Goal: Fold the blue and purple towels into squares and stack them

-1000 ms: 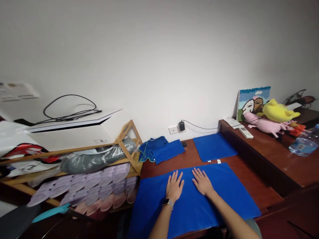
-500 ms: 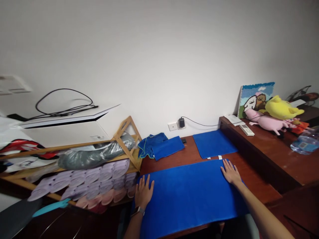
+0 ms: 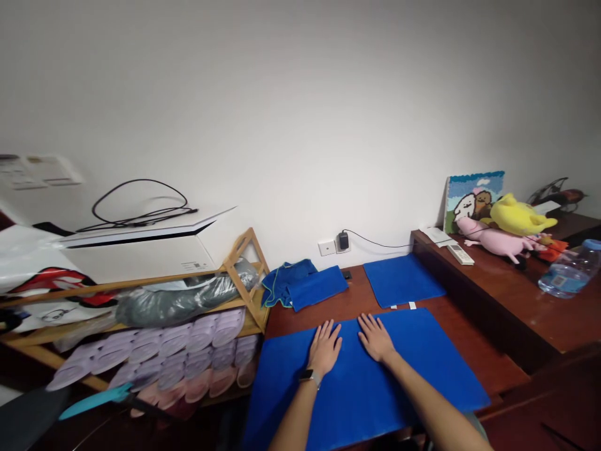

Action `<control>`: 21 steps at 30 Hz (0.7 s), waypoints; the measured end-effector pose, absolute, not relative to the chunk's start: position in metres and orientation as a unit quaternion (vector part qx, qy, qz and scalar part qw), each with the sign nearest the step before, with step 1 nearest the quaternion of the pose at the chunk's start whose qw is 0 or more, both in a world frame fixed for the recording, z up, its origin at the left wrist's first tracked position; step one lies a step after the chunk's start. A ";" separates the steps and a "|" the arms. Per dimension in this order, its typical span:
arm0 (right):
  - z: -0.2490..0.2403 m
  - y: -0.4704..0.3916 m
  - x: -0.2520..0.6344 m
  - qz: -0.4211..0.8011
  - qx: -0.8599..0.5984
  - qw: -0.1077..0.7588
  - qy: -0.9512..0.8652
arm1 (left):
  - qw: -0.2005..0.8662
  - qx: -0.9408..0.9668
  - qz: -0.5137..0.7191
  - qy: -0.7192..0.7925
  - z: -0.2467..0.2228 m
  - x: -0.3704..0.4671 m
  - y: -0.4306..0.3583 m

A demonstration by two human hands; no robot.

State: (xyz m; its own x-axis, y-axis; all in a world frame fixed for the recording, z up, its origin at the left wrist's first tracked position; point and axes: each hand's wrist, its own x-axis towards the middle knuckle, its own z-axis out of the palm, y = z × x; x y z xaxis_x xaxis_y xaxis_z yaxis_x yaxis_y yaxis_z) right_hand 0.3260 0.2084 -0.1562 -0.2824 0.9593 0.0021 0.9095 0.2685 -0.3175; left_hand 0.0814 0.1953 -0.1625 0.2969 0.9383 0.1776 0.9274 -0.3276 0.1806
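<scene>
A large blue cloth [image 3: 357, 394] lies spread flat over the front of the brown desk [image 3: 474, 341]. My left hand [image 3: 325, 346] rests flat on its far half, fingers stretched out, with a watch on the wrist. To the right, my right hand [image 3: 375, 338] also lies flat on the cloth near its far edge, fingers apart. Behind them is a smaller blue cloth [image 3: 401, 279], lying flat, with white tags at its front edge. At the back left sit a folded blue cloth [image 3: 319, 288] and a crumpled blue cloth with a yellow-green edge [image 3: 286, 279].
On the left stands a wooden rack [image 3: 253, 269] with several lilac slippers [image 3: 201, 332] and a white box [image 3: 141, 257] on top. A raised shelf [image 3: 516, 291] on the right carries plush toys [image 3: 519, 216], a remote [image 3: 460, 254] and a water bottle [image 3: 570, 272]. A charger [image 3: 344, 240] is plugged into the wall.
Both hands have moved inward from the cloth's left and right sides to near its middle. The cloth's right front corner now lies spread out further.
</scene>
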 end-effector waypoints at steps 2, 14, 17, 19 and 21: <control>-0.162 0.210 0.321 0.141 -0.588 0.088 -0.791 | 0.045 0.787 0.107 0.606 -0.169 0.080 0.198; -0.200 0.231 0.521 0.071 -0.751 0.039 -0.655 | -0.040 0.663 0.100 0.741 -0.203 -0.079 0.176; -0.204 0.235 0.521 0.075 -0.751 0.044 -0.654 | -0.050 0.655 0.107 0.747 -0.207 -0.074 0.178; -0.202 0.238 0.518 0.083 -0.754 0.040 -0.651 | -0.052 0.653 0.095 0.750 -0.207 -0.072 0.179; -0.198 0.240 0.518 0.090 -0.757 0.032 -0.646 | -0.046 0.651 0.075 0.754 -0.203 -0.072 0.180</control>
